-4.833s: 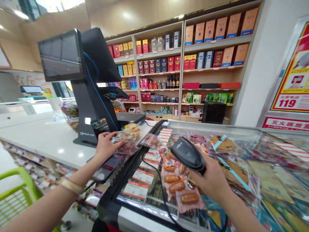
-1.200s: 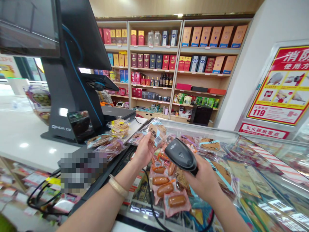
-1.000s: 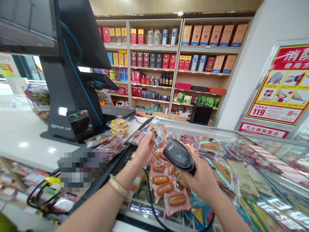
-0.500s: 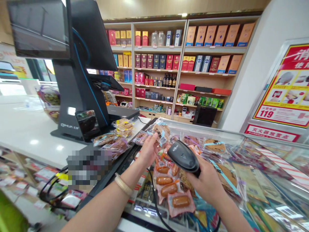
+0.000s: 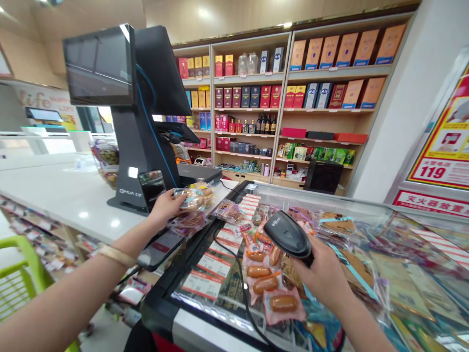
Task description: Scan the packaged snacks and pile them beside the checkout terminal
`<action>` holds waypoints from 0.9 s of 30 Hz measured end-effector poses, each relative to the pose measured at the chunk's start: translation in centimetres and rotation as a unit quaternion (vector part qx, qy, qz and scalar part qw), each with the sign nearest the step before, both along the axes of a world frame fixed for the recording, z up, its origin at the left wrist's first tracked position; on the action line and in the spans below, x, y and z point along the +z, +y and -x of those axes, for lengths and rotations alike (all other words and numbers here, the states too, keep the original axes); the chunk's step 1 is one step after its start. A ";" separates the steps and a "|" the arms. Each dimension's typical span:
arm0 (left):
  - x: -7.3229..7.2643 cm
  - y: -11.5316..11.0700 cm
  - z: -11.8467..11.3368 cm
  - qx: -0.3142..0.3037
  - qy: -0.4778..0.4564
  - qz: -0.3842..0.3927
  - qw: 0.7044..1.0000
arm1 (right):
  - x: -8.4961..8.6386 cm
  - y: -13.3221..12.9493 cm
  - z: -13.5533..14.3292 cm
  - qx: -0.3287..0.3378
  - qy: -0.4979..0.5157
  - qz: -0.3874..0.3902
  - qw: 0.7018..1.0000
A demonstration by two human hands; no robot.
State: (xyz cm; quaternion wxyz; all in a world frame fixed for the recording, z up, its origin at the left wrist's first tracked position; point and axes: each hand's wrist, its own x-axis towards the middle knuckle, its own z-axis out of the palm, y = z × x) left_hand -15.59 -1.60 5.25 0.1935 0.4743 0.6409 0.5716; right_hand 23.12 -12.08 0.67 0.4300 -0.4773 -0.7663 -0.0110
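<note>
The glass case (image 5: 205,326) bears wrapped sausages (image 5: 266,284) and bagged cookies (image 5: 356,270); the white counter (image 5: 69,188), a black terminal (image 5: 146,142).

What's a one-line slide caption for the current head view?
Left hand on a clear snack packet beside the checkout terminal; right hand holding a black scanner over a glass-topped case.

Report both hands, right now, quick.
Left hand: touching a blue-striped clear packet at the pile; whether it grips it cannot be told.
Right hand: closed, holding the black handheld scanner.
</note>
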 end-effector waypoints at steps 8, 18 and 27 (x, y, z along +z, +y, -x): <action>0.0 1.4 4.4 0.076 0.235 0.128 0.960 | -0.1 0.1 0.2 -0.010 -0.002 0.001 1.000; 1.2 0.8 1.5 0.107 0.423 0.043 0.899 | 0.4 0.1 0.4 0.001 0.023 -0.002 1.000; 0.6 2.5 -18.1 -0.311 0.384 -0.204 0.845 | 1.3 -0.2 0.7 0.008 0.085 -0.030 0.996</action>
